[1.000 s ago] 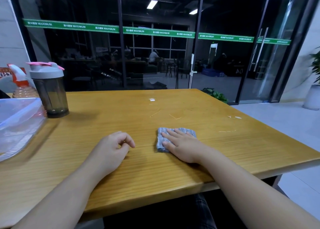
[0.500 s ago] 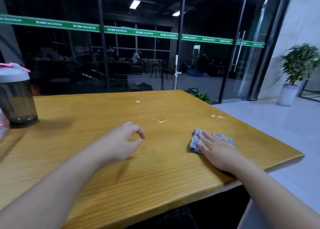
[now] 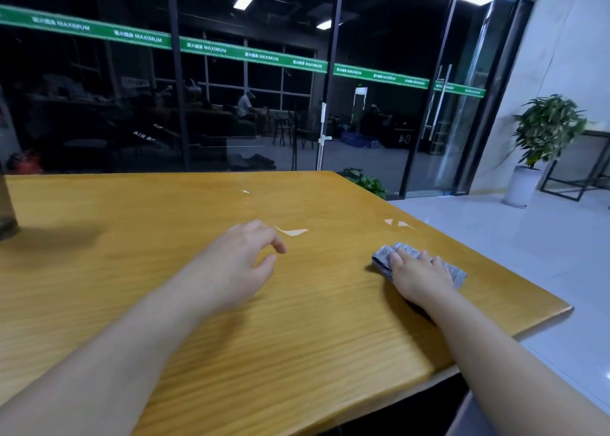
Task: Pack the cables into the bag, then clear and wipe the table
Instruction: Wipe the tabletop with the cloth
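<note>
- Yellow-orange wood grain fills most of the head view: the broad wooden table (image 3: pixel 198 353) carries no cables and no bag anywhere I can see, so I judge the packing and clearing are behind us and this is the wiping stage.
- The folded grey-blue cloth (image 3: pixel 458 275) lies flat on the table's right part, near the right edge, with the right hand (image 3: pixel 419 279) pressing down on it, fingers straight and spread across the fabric rather than curled round it.
- The left hand (image 3: pixel 231 264) hovers near the middle of the table with fingers loosely curled and thumb apart, holding nothing.
- Wiping looks unfinished: a shiny wet streak (image 3: pixel 292 231) sits just beyond the left fingertips, another glinting patch (image 3: pixel 397 223) lies beyond the cloth towards the far right edge, and a smaller glint (image 3: pixel 245 192) shows farther back.
- At the far left edge of the view a dark translucent container (image 3: pixel 6 214) stands on the table, mostly cut off; it may still need moving before that side can be wiped.
- On room: the cloth has bare wood to its left and ahead, but the angled right edge is close, with pale tiled floor (image 3: pixel 544 244) below it, so a sweep that way could carry the cloth off the table.
- The near edge runs under the right forearm; the far edge meets the dark glass wall (image 3: pixel 231 105).
</note>
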